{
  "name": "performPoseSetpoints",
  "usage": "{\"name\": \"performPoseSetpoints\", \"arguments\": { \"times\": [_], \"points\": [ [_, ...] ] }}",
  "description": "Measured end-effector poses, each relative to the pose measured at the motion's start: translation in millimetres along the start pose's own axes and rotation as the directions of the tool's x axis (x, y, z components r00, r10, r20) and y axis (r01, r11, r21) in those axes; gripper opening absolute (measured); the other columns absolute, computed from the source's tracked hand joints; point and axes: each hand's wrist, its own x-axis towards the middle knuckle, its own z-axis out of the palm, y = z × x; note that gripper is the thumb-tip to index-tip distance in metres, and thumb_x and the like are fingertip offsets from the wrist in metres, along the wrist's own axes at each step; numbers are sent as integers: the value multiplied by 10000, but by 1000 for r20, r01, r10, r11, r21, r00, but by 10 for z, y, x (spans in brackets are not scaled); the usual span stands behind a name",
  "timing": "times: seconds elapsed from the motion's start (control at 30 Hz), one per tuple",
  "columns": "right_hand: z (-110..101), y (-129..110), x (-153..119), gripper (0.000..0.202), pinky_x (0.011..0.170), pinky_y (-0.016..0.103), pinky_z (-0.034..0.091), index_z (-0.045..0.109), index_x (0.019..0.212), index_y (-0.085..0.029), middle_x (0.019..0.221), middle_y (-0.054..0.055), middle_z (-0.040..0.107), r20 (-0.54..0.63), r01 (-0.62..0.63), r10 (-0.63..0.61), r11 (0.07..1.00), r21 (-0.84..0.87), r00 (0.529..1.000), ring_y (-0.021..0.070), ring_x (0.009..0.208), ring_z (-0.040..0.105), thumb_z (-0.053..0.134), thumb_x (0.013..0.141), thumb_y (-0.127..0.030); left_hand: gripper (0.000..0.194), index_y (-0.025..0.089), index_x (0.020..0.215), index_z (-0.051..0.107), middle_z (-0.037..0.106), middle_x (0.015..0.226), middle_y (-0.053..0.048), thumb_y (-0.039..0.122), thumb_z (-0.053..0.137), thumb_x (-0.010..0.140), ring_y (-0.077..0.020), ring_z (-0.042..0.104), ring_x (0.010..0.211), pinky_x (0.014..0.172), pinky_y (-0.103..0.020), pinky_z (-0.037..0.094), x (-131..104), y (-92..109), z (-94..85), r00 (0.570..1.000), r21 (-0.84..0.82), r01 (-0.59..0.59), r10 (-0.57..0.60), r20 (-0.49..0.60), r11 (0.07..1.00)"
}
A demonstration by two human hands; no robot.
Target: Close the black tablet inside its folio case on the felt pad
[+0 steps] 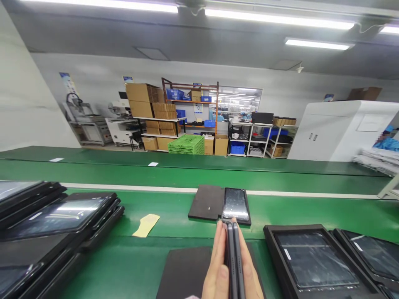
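I see 2 tablets (232, 257) edge-up within the grip (227, 222), pinched between left hand (214, 268) and right hand (248, 268), both pointing forward.

Left hand (215, 265) and right hand (249, 272) are holding 2 slim grey devices (238, 257) upright between them. Just beyond, 1 screened device (236, 203) is lying face-up; yellow paper (146, 225) is resting on green surface (174, 209).

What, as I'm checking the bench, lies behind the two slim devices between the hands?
A flat dark pad on the green surface shows at either side; beyond lies a black-framed screen. What the devices, left hand and right hand cover cannot be seen.
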Motion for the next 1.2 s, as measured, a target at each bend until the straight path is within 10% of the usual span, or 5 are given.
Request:
{"name": "performPoseSetpoints", "arguments": {
  "times": [0.3, 0.9, 1.1, 1.2],
  "points": [
    [121, 83, -126, 400, 1017, 342, 422, 352, 1354, -352, 1392, -85, 342, -167, -16, -40, 948, -319, 985, 200, 1281, 322, 303, 966, -267, 506, 221, 1330, 432, 350, 1436, -26, 460, 346, 893, -220, 289, 1326, 1104, -305, 241, -84, 30, 51, 988, 117, 135, -125, -95, 984],
    [-240, 622, 55, 506, 1102, 350, 263, 425, 1315, -203, 1380, 23, 401, -211, -454, 441, 891, -15, 872, 180, 1287, 329, 380, 901, -491, 464, 156, 1336, 398, 355, 1435, -55, 353, 332, 921, -171, 292, 1326, 1132, -326, 184, 209, -428, -113, 901, 146, 425, -403, -160, 893],
    [-279, 635, -20, 555, 1099, 402, 248, 391, 1344, -211, 1394, 35, 378, -281, -468, 420, 874, -132, 863, 207, 1292, 319, 363, 895, -537, 479, 146, 1331, 407, 366, 1428, -67, 365, 366, 908, -175, 300, 1323, 1126, -318, 193, 203, -497, -141, 890, 75, 450, -439, -123, 890],
    [-345, 580, -125, 446, 1101, 479, 176, 470, 1291, -259, 1431, 2, 308, -240, -282, 203, 887, -367, 949, 236, 1327, 237, 350, 926, -484, 455, 153, 1282, 475, 440, 1378, -78, 367, 430, 883, -184, 370, 1284, 1100, -307, 251, 172, -559, -164, 882, 13, 460, -455, -118, 888]
  ]
}}
